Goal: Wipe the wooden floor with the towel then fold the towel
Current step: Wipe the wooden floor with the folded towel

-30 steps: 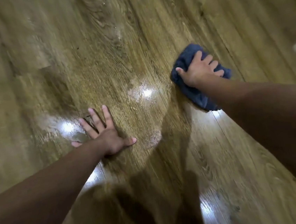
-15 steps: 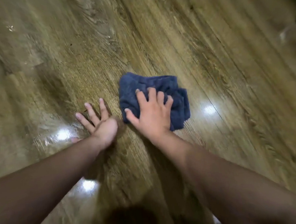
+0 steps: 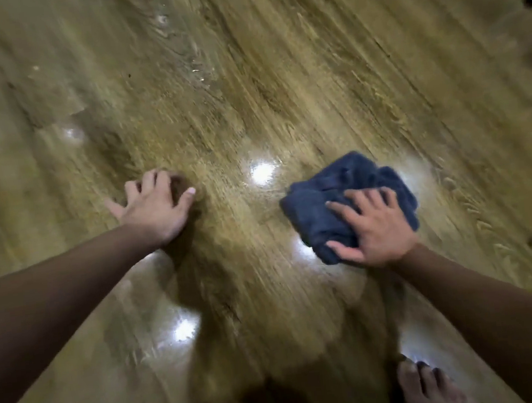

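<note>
Head view shows the right hand (image 3: 376, 229) pressing spread, nearly straight fingers (image 3: 341, 208) on the bunched blue towel (image 3: 339, 190) on the floor (image 3: 278, 85), while the left hand (image 3: 154, 209) rests on bare boards, holding nothing.

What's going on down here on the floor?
A person is crouched over a wooden floor, wiping it with a dark blue towel. The right hand presses flat on the bunched-up towel, fingers spread over it. The left hand rests on the bare boards off to the side, apparently for support, and holds nothing. A bare foot shows at the bottom edge. The towel is crumpled, not yet folded.
</note>
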{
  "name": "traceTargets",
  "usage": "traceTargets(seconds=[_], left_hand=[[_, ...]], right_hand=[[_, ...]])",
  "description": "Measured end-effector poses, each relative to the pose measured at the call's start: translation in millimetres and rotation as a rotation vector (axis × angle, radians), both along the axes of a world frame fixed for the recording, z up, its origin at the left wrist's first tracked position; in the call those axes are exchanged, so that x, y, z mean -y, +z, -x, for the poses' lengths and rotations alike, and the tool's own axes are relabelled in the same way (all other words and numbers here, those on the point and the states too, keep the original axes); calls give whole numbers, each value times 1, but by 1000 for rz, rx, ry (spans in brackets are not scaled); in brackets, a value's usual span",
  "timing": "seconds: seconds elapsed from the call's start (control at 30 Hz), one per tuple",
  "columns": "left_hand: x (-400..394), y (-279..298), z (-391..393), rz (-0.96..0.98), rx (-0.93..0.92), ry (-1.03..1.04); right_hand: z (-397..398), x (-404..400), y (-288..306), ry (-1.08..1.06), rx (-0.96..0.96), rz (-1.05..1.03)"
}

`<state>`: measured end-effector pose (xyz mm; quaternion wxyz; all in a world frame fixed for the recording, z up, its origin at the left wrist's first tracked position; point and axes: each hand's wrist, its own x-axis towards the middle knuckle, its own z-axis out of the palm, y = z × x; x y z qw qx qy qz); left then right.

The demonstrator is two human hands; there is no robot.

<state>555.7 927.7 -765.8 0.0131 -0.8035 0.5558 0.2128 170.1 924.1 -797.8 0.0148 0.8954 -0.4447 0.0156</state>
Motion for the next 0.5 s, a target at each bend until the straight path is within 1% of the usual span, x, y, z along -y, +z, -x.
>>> traceTargets(seconds=[0.07,0.1,0.13,0.17,0.23,0.33,0.4,0.5], left_hand=[[-10,8,-25,17,91,-170],[-13,9,-37,22,133,-206],[-17,10,-51,23,170,-193],[-21,9,-63,20,197,-135],[-30,2,-84,12,212,47],[-45,-15,-96,25,116,268],[-54,-28,-94,81,69,324],[-56,-41,-88,146,135,308]], right_hand=[[17,8,1,-53,-8,0],[21,12,1,-64,-19,-9],[20,15,0,-75,-20,-22],[17,16,-1,-95,-13,-32],[5,15,-4,-156,13,-21],[-15,17,-5,-226,37,-2],[-36,22,-5,-285,58,-8],[-83,28,-4,-432,80,7]])
